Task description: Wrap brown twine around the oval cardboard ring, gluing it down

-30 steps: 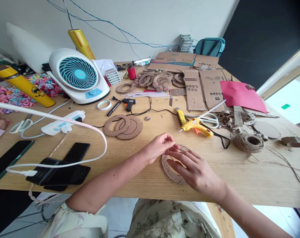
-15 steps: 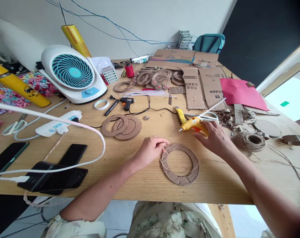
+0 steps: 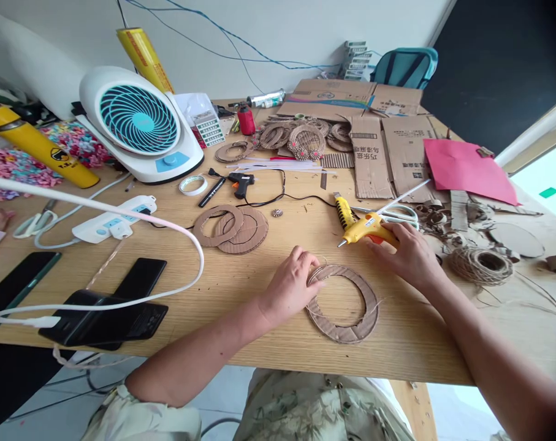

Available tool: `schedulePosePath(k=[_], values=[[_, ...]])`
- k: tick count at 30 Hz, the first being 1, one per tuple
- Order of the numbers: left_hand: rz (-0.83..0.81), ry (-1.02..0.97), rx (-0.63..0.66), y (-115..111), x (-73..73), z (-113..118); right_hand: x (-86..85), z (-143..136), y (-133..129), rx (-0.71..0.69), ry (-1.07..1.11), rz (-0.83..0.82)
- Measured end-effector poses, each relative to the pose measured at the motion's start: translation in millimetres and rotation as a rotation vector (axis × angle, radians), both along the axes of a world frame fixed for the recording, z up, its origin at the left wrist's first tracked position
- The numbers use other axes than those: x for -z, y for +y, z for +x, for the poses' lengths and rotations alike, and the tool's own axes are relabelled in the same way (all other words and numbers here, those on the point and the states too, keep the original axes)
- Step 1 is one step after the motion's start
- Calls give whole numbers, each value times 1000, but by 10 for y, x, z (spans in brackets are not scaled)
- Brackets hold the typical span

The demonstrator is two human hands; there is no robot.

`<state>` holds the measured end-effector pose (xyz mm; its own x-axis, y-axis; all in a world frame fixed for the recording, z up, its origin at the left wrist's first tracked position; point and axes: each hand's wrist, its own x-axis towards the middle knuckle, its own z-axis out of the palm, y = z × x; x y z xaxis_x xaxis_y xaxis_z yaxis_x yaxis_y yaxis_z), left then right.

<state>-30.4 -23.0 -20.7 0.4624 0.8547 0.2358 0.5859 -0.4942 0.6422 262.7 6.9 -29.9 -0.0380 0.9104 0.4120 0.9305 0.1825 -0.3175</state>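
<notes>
Steadying the cardboard ring (image 3: 346, 333), nearest the body, is the left hand (image 3: 290, 283), fingers narrowed on its left rim. A second ago both hands were busy together over that ring; now the right hand (image 3: 411, 254) has crossed to its far right, wrapped round the handle of the yellow glue gun (image 3: 367, 229)! That seems to split the work: one hand for the ring, one for the tool. Whether the gun is lifted, I can't tell. Beyond the ring sits the utility knife (image 3: 344, 211); farthest behind it, flattened cardboard (image 3: 369, 156).
</notes>
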Motion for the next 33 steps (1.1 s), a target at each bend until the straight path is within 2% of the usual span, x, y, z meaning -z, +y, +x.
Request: schedulePosePath(k=[5, 9, 16, 33], values=[[-55, -30, -44, -39, 42, 50, -177, -80, -184, -67, -154, 156], [-69, -79, -53, -34, 65, 54, -247, -134, -273, -162, -300, 301], [-76, -101, -59, -33, 71, 51, -306, -266, -331, -148, -510, 408], [-88, -90, -62, -25, 74, 58, -388, -348, -391, -229, -569, 492]])
